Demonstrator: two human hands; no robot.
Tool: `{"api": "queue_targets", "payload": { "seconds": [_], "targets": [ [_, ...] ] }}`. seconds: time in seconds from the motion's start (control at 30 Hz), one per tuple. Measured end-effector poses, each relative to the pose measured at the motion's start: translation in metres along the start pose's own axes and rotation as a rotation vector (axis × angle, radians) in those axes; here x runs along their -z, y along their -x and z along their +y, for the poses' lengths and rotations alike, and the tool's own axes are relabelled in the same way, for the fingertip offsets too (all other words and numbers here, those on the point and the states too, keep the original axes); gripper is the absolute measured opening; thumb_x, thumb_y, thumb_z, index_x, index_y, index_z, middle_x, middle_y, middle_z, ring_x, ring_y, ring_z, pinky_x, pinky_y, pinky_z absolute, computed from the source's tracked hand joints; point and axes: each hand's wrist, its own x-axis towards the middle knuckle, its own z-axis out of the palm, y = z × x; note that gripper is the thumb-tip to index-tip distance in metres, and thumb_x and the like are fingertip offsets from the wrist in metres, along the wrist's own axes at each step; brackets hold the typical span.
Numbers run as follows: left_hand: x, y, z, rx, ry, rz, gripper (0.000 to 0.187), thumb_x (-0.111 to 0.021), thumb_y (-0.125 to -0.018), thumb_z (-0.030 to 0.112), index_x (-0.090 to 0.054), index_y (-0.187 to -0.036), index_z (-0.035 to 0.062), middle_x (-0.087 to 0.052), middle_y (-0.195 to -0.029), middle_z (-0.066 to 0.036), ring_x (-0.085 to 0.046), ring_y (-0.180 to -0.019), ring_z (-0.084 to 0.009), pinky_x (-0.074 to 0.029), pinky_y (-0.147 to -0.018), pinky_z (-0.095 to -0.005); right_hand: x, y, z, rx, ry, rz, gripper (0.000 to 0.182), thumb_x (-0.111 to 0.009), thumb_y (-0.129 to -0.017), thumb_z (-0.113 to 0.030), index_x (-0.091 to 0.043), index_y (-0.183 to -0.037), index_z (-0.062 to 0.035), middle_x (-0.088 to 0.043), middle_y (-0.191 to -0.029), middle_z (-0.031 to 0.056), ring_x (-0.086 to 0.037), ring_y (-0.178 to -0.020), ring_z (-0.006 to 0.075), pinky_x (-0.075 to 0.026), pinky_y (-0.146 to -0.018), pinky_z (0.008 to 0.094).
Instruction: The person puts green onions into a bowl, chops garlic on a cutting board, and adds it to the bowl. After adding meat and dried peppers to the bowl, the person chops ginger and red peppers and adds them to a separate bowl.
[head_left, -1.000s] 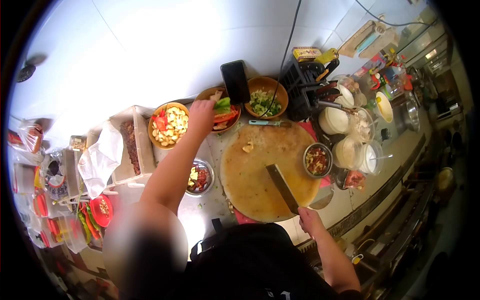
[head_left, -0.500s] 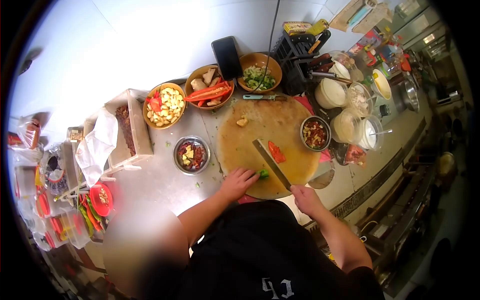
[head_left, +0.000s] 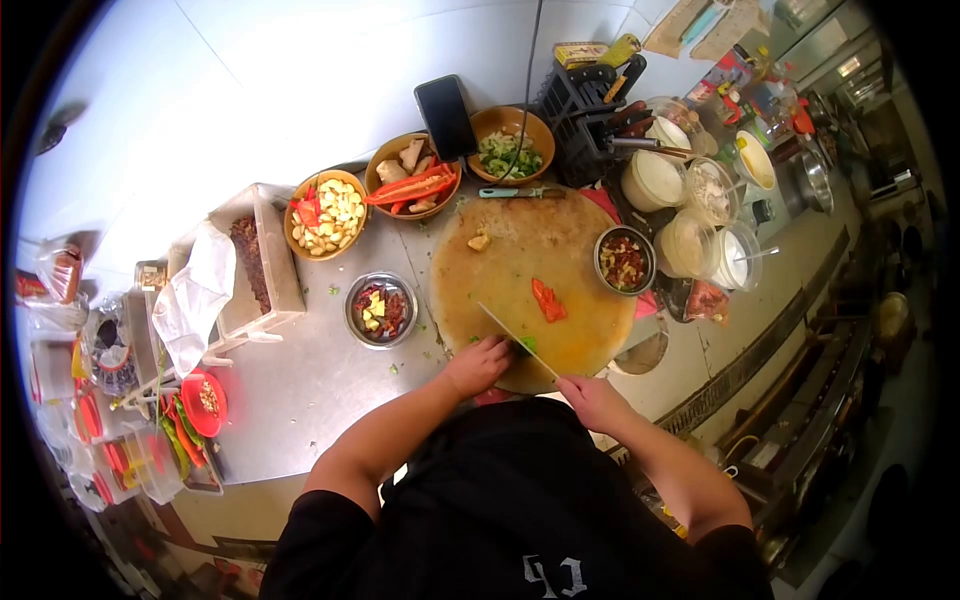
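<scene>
My left hand (head_left: 478, 364) presses a small green pepper piece (head_left: 527, 345) onto the near edge of the round wooden chopping board (head_left: 520, 275). My right hand (head_left: 590, 398) grips the handle of a cleaver (head_left: 512, 338), whose blade stands edge-down right beside the green piece. A red pepper piece (head_left: 548, 300) lies in the middle of the board. A small pale chunk (head_left: 480, 241) rests near the board's far side.
Three wooden bowls sit at the back: garlic and chilli (head_left: 326, 214), red pepper strips (head_left: 412, 187), chopped greens (head_left: 510, 154). A phone (head_left: 445, 116) leans against the wall. Metal bowls (head_left: 381, 309) (head_left: 624, 261) flank the board; white tubs (head_left: 655, 180) stand right, a knife rack (head_left: 590, 110) behind.
My left hand came back from the bowl of red strips with pepper pieces and now holds the green one on the board. The cleaver turned from flat to edge-down beside it.
</scene>
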Motion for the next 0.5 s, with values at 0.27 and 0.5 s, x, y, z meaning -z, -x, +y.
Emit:
{"api": "queue_targets", "payload": {
  "seconds": [0.27, 0.5],
  "targets": [
    [-0.008, -0.004, -0.005, 0.039, -0.001, -0.073, 0.034, -0.055, -0.078, 0.014, -0.068, -0.108, 0.0037, -0.059, -0.121, -0.012, -0.053, -0.117, -0.0312, -0.048, -0.098, -0.0350, -0.026, -0.042, -0.012, 0.090, -0.018, 0.041, 0.044, -0.044, -0.100, -0.040, -0.065, -0.111, -0.0032, -0.066, -0.104, 0.0237, -0.063, -0.100, 0.0410, -0.049, -0.086, 0.0426],
    [0.014, -0.003, 0.003, 0.110, 0.030, -0.043, 0.035, -0.056, -0.078, 0.016, -0.067, -0.108, 0.0037, -0.060, -0.115, -0.012, -0.054, -0.112, -0.0316, -0.048, -0.097, -0.0388, -0.009, -0.045, -0.020, 0.130, -0.045, 0.051, 0.042, -0.045, -0.100, -0.039, -0.065, -0.099, -0.0015, -0.065, -0.091, 0.0230, -0.063, -0.087, 0.0399, -0.049, -0.079, 0.0418]
  ]
}}
